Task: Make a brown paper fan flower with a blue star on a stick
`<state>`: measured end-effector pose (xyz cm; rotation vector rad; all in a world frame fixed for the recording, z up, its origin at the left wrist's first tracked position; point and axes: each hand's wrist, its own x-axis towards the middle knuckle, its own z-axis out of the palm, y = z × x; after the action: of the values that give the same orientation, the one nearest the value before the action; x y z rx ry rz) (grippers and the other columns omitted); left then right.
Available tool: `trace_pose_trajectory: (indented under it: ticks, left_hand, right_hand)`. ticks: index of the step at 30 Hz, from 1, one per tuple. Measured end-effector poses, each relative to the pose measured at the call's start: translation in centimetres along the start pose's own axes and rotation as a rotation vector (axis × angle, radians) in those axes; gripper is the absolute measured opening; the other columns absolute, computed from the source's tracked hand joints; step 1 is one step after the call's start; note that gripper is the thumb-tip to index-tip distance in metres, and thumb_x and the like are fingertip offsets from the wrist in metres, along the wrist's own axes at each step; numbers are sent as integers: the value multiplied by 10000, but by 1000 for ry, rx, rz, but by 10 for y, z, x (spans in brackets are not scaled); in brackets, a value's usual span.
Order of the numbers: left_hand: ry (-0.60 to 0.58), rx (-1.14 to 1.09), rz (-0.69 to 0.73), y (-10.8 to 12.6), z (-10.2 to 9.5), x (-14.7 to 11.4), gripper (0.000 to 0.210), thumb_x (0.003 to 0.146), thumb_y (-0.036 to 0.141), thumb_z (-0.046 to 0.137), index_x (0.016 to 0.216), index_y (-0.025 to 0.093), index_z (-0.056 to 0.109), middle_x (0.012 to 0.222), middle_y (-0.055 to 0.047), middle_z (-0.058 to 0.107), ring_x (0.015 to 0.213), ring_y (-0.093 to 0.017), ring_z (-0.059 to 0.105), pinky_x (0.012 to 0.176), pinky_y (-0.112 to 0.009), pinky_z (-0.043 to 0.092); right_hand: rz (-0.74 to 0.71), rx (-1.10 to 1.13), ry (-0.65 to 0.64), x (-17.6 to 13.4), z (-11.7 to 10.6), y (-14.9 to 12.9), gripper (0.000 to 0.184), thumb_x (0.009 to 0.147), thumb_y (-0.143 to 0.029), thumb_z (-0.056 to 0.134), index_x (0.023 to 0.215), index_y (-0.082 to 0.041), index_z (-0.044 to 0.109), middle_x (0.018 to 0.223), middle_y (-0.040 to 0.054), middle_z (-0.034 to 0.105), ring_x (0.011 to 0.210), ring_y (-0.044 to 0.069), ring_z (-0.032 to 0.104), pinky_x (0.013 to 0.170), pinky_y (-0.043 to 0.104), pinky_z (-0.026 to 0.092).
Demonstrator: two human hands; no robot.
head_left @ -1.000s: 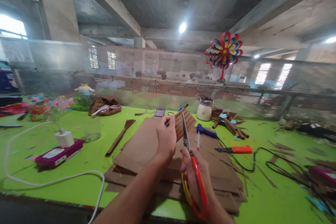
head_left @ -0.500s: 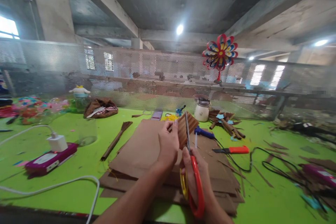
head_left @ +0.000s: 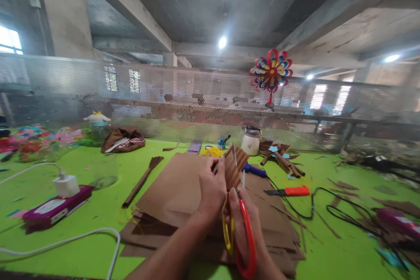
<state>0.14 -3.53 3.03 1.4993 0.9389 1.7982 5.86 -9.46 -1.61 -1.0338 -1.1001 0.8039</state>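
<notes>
My left hand (head_left: 211, 186) pinches a small brown striped piece of corrugated cardboard (head_left: 233, 170) by its left side, above a stack of brown sheets (head_left: 177, 183). In my right hand (head_left: 246, 214) is a pair of scissors (head_left: 246, 240) with one red and one yellow handle loop. The handles stand apart, and one blade lies across the face of the striped piece; the other blade is hidden behind it. Just right of the piece, a blue glue gun (head_left: 255, 169) rests on the sheets.
An orange-handled knife (head_left: 292, 191) and a black cable lie to the right among brown scraps. A purple power strip (head_left: 59, 210) with a white charger is at left. A rolled brown stick (head_left: 142, 182), a clear cup (head_left: 105, 173) and a white jar (head_left: 251, 141) stand around the stack.
The scissors' handles have spread wider, and the visible blade has shifted on the striped piece. The whole view has tipped slightly, so the table appears a little lower.
</notes>
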Motion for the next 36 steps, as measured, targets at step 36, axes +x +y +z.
trace_pose_trajectory:
  ticks: [36]
  left_hand:
    - [-53,-2,13,-4,0,3,224,779,361,508,727,145,541,676,-7,559,654,-116,516,629,-207,412]
  right_hand:
    - [-62,-102,54,4,-8,7,343,796,-519,446,710,-189,487,529,-42,460,454,97,425,420,197,350]
